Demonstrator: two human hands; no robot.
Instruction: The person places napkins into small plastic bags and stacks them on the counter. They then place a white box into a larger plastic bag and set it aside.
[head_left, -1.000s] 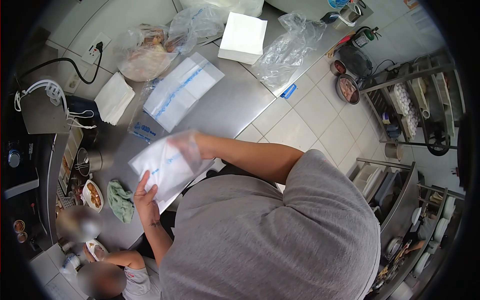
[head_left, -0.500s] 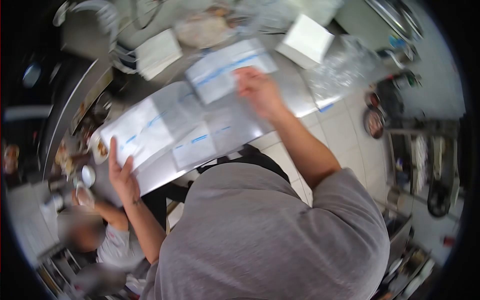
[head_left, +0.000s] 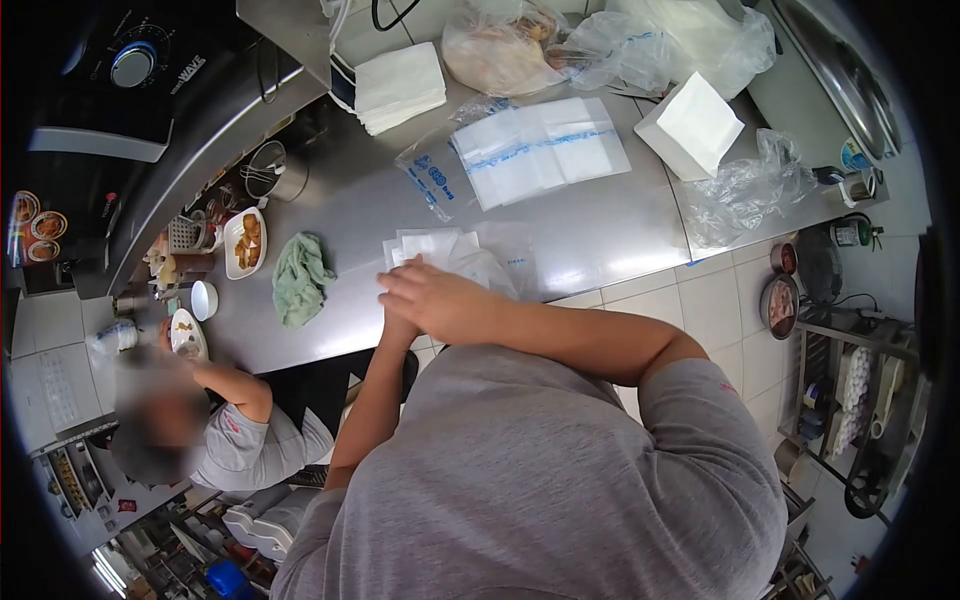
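Note:
Near the counter's front edge lies a clear plastic bag with white sheets [head_left: 440,245], partly covered by my hands. My right hand [head_left: 440,297] reaches across to the left with its fingers stretched out, at the bag's near edge and over my left hand. Most of my left hand [head_left: 400,328] is hidden under the right one, so its fingers cannot be made out. Farther back is a flat stack of clear bags with white sheets and a blue printed band [head_left: 540,150]. A clear bag with blue lettering [head_left: 430,178] lies beside that stack.
White napkins [head_left: 400,85] and a white box [head_left: 690,127] stand at the back, near filled plastic bags [head_left: 505,50]. A crumpled clear bag [head_left: 750,190] lies at right. Leftward are a green cloth [head_left: 303,280], a food dish [head_left: 245,245] and a co-worker [head_left: 250,430] holding a plate.
My right hand has left the printed stack, and my left hand has come rightward from the large sheet. Both now meet at the counter's front edge. The view has shifted.

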